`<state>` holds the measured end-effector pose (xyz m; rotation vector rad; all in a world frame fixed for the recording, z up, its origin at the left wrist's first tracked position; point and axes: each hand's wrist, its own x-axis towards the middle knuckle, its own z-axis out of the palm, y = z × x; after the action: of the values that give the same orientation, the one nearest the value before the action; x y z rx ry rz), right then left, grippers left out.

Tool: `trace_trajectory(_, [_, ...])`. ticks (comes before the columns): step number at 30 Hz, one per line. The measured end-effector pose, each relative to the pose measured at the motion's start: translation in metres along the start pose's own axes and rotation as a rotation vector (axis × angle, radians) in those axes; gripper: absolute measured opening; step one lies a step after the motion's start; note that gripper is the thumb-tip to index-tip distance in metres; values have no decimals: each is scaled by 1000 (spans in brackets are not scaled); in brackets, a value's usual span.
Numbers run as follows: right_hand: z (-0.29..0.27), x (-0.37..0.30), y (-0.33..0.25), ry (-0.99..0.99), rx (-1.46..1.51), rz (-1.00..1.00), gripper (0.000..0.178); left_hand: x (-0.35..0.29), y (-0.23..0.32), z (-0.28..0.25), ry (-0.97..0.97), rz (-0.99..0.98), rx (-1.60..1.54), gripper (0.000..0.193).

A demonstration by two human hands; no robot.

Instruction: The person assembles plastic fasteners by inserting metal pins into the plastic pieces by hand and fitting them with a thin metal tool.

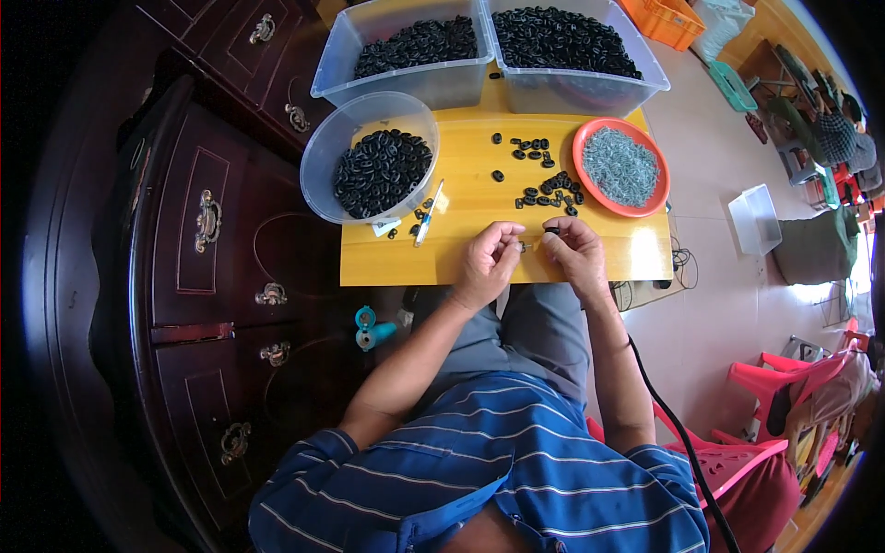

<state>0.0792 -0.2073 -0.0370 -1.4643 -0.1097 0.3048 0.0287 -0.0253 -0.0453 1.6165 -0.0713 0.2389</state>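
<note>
Black oval piece sits pinched in the right grip; the left grip pinches a small part, hard to identify. Work on these looks unfinished; loose pieces lie on the table beyond both grips, finished or not I cannot tell.

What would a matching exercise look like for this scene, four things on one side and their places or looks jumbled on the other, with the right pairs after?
Things:
1. Red dish
2. Round tub
3. Pen
4. Right hand

Places and looks:
A. Clear, at the left of the yellow table, filled with black parts
B. Fingers on a black piece, near the table's front edge
C. At the table's right side, full of silvery metal bits
D. Slim, lying flat, white and blue

Pairs: 1-C, 2-A, 3-D, 4-B.
</note>
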Motion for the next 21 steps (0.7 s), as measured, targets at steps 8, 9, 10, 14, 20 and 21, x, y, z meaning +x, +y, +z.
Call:
trace_trajectory(8, [5, -1, -4, 5, -11, 12, 13, 1, 0, 1, 24, 9, 1, 20])
trace_trajectory(9, [5, -1, -4, 1, 0, 20, 14, 1, 0, 1, 25, 9, 1, 20])
trace_trajectory(10, [6, -1, -4, -3, 10, 29, 14, 1, 0, 1, 27, 11, -5, 20])
trace_trajectory(14, [5, -1, -3, -10, -14, 34, 14, 1, 1, 1, 26, 6, -10, 21])
trace_trajectory(20, [7, -1, -1, 39, -102, 4, 19, 0, -1, 0, 6, 1, -11, 22])
trace_trajectory(21, [9, -2, -2, 57, -85, -48, 21, 0, -1, 0, 5, 0, -11, 22])
